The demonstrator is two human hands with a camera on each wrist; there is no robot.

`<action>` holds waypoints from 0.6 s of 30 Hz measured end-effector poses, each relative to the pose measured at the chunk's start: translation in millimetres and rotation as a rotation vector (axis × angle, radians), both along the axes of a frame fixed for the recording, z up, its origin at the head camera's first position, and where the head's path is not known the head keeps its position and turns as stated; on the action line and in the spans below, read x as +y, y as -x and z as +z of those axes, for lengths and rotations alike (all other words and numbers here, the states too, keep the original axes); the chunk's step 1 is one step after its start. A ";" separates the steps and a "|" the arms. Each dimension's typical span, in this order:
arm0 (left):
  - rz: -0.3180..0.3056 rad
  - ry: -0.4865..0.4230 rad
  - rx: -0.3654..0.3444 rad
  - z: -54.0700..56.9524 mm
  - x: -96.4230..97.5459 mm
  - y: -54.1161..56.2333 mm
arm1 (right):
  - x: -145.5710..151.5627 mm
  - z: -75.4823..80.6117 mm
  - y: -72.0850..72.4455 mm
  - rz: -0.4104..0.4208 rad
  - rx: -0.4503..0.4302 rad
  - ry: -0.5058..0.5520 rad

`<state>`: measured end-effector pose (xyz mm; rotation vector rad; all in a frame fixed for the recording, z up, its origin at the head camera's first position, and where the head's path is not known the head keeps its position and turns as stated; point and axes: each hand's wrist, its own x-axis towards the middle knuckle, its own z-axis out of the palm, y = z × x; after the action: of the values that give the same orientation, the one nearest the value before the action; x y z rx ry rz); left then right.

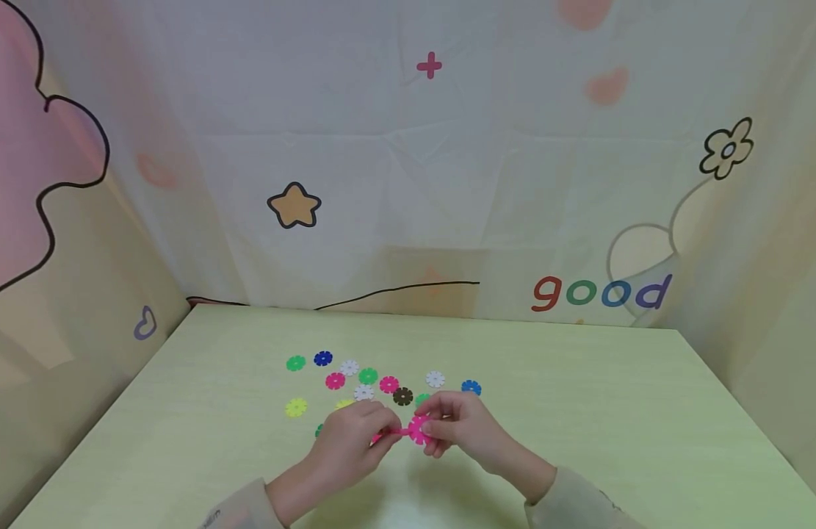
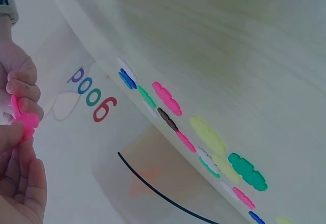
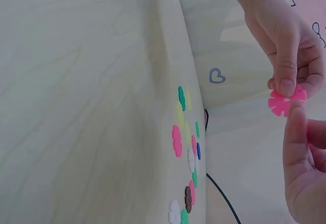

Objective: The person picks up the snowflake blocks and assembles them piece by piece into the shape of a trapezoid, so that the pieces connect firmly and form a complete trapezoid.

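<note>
Two pink notched plastic discs meet between the hands, raised over the table. My right hand pinches one pink disc between thumb and fingers, its notched face showing in the head view. Edge-on beside it is the other disc, gripped by the thumb and fingertips of my left hand. In the right wrist view that left-held pink disc shows its notched rim, with the right thumb right at its edge. Fingers cover much of both discs.
Several loose notched discs lie on the pale table beyond the hands, among them a yellow disc, a brown disc, a white disc and a blue disc. A printed curtain stands behind.
</note>
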<state>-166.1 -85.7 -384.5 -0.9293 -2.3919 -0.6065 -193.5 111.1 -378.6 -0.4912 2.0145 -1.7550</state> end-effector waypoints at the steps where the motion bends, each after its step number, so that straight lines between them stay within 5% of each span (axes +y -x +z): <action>1: -0.011 -0.004 0.019 0.0 0.8 -0.2 | 0.1 -0.4 -1.2 -0.005 -0.008 0.009; 6: -0.039 0.006 0.061 0.4 4.6 -1.4 | -0.1 -0.5 -6.6 -0.019 -0.028 0.043; 13: -0.019 0.036 -0.042 1.2 1.7 0.4 | 1.2 -0.6 -4.3 0.010 -0.013 -0.011; 18: 0.067 0.080 -0.126 0.7 -10.1 7.6 | 8.5 -5.1 10.3 0.019 0.036 -0.139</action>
<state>-173.7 -95.7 -383.8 -0.8629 -2.5647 -0.5632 -203.8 119.6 -383.7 -0.4986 2.1312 -1.5925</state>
